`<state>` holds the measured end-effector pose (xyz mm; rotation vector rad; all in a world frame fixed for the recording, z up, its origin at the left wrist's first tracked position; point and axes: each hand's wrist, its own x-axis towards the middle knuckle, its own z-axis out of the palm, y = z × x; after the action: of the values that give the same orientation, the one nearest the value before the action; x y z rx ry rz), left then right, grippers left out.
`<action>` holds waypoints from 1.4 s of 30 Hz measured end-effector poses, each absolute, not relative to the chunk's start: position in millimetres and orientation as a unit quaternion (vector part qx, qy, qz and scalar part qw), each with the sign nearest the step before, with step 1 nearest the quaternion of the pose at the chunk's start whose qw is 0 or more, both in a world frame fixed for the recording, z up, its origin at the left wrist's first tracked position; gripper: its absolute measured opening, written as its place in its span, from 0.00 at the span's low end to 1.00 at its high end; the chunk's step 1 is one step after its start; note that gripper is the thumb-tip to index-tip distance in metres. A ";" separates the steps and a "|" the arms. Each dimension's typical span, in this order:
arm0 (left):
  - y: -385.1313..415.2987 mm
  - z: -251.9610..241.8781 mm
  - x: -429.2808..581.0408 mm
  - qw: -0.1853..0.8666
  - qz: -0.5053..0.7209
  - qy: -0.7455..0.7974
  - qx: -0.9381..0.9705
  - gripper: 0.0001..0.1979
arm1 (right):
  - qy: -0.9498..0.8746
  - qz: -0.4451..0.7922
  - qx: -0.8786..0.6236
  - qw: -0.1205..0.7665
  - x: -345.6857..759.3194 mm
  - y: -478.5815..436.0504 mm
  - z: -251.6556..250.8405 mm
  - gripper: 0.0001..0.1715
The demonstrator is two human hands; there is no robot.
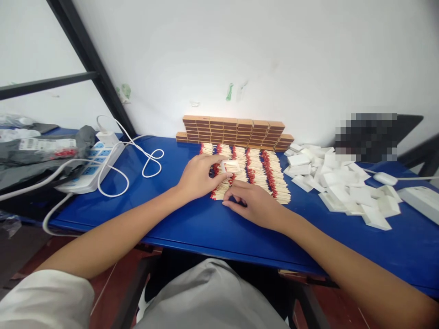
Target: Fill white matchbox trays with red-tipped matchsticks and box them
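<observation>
"How did the left hand (pixel 199 177) sit?"
"It pinched a tray (pixel 234 164) above the matchsticks (pixel 254 172); the right hand (pixel 256 204) curled nearby, its grip unclear."
"And the tray?"
"White, small, rectangular."

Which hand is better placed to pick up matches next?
Probably the right hand: it is at the near edge of the matches, though whether it already pinches any is unclear. The left hand is busy holding a small white tray.
</observation>
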<state>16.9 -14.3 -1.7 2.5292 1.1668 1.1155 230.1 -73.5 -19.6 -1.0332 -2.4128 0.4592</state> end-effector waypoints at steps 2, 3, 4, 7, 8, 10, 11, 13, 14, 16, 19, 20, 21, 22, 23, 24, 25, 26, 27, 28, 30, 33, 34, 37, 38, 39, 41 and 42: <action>-14.7 -2.6 16.9 0.072 0.369 0.386 0.842 0.21 | -0.877 0.166 -0.385 0.236 229.9 -73.2 -20.4 0.04; -14.6 -3.1 16.8 0.073 0.367 0.386 0.843 0.21 | -0.875 0.165 -0.389 0.237 230.0 -73.1 -20.3 0.04; -14.4 -3.5 16.7 0.076 0.364 0.385 0.845 0.21 | -0.873 0.165 -0.392 0.238 230.0 -73.0 -20.1 0.03; -13.2 -3.8 16.2 0.081 0.357 0.379 0.850 0.21 | -0.873 0.165 -0.391 0.240 230.1 -72.6 -19.7 0.03; -12.7 -3.7 16.1 0.081 0.357 0.377 0.851 0.21 | -0.873 0.165 -0.390 0.240 230.1 -72.4 -19.8 0.03; -12.1 -3.2 16.3 0.083 0.356 0.377 0.851 0.21 | -0.874 0.164 -0.390 0.239 230.0 -72.0 -20.4 0.03; -12.0 -3.1 16.4 0.083 0.356 0.377 0.851 0.21 | -0.874 0.162 -0.390 0.239 230.0 -71.8 -20.7 0.03; -12.2 -3.2 16.6 0.083 0.356 0.377 0.851 0.21 | -0.875 0.158 -0.390 0.238 229.8 -71.5 -21.1 0.03; -12.3 -3.5 16.7 0.082 0.356 0.376 0.852 0.20 | -0.876 0.157 -0.389 0.237 229.7 -71.5 -21.2 0.04; -12.5 -4.6 16.7 0.080 0.356 0.370 0.854 0.21 | -0.878 0.158 -0.386 0.234 229.8 -71.3 -21.0 0.05; -12.1 -5.7 16.5 0.078 0.353 0.367 0.857 0.22 | -0.879 0.164 -0.386 0.228 230.2 -71.3 -20.5 0.04; -11.8 -5.9 16.4 0.077 0.353 0.369 0.856 0.22 | -0.878 0.165 -0.386 0.228 230.5 -71.4 -20.3 0.04; -11.4 -5.9 16.3 0.076 0.352 0.372 0.855 0.22 | -0.878 0.166 -0.387 0.228 230.8 -71.5 -20.1 0.04; -11.0 -5.9 16.2 0.075 0.352 0.374 0.854 0.22 | -0.877 0.167 -0.387 0.229 231.3 -71.6 -19.7 0.04; -10.7 -5.9 16.1 0.074 0.353 0.375 0.854 0.21 | -0.878 0.167 -0.386 0.230 231.9 -71.6 -19.0 0.04; -10.3 -6.0 16.0 0.073 0.354 0.375 0.854 0.21 | -0.879 0.167 -0.382 0.232 233.0 -71.6 -17.9 0.04; -10.1 -6.3 15.9 0.072 0.354 0.374 0.854 0.21 | -0.880 0.164 -0.377 0.237 234.5 -71.3 -16.3 0.04; -9.9 -6.6 16.0 0.070 0.355 0.372 0.855 0.20 | -0.881 0.160 -0.373 0.244 236.5 -70.8 -14.2 0.05; -9.9 -7.0 16.1 0.068 0.354 0.369 0.857 0.20 | -0.880 0.155 -0.371 0.253 239.1 -69.8 -11.7 0.05; -10.1 -7.2 16.3 0.066 0.353 0.366 0.859 0.19 | -0.876 0.147 -0.372 0.267 242.3 -68.5 -8.8 0.05; -10.9 -7.2 17.0 0.062 0.350 0.356 0.864 0.19 | -0.861 0.129 -0.391 0.300 249.7 -64.7 -2.7 0.05; -13.0 -5.7 18.2 0.068 0.347 0.338 0.872 0.21 | -0.832 0.090 -0.425 0.345 260.1 -58.5 4.2 0.06; -13.9 -5.0 18.6 0.075 0.345 0.330 0.875 0.22 | -0.827 0.078 -0.430 0.355 262.4 -56.8 5.3 0.06; -16.5 -3.2 19.3 0.110 0.334 0.306 0.885 0.23 | -0.827 0.065 -0.431 0.355 264.8 -53.9 5.0 0.05; -17.3 -2.9 19.5 0.120 0.332 0.299 0.887 0.23 | -0.829 0.066 -0.432 0.350 264.6 -53.6 4.2 0.05; -17.9 -2.7 19.6 0.128 0.332 0.292 0.888 0.23 | -0.830 0.066 -0.433 0.345 264.2 -53.4 3.3 0.04; -18.8 -2.5 19.8 0.135 0.335 0.283 0.889 0.23 | -0.832 0.065 -0.433 0.340 263.7 -53.4 1.9 0.04; -19.0 -2.4 19.8 0.136 0.337 0.281 0.888 0.23 | -0.832 0.064 -0.432 0.341 263.7 -53.5 1.6 0.04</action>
<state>19.8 -19.0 -2.4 2.5721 0.8124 0.9752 263.7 -53.5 1.6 -1.1232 -2.1650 0.1670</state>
